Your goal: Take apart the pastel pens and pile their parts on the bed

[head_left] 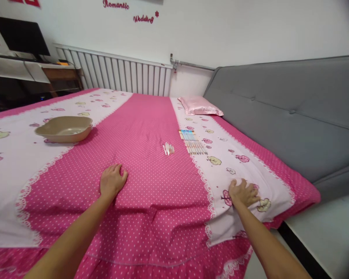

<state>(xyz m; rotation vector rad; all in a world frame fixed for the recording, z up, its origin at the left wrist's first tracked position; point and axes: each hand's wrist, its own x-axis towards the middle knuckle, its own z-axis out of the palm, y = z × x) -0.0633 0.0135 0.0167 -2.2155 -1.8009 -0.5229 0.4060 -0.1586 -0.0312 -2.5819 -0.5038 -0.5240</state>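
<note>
My left hand (112, 180) rests palm down on the dotted pink middle of the bedspread (151, 182), fingers stretched out and holding nothing. Over on the white printed strip, my right hand (243, 192) lies flat with its fingers spread. Beyond and between the hands is a small heap of pale, shiny pieces (168, 148), too small to name. Beside it lies a row of slim pens or sticks with blue middles (188, 135). A second row of pale, brownish slim sticks (196, 147) lies just nearer. Neither hand touches these things.
A beige plastic basin (65, 130) stands on the bed at the left. A pink pillow (200, 105) lies at the far right, against the grey padded headboard (285, 100). Behind the bed are a radiator (116, 69) and a desk with a monitor (21, 37).
</note>
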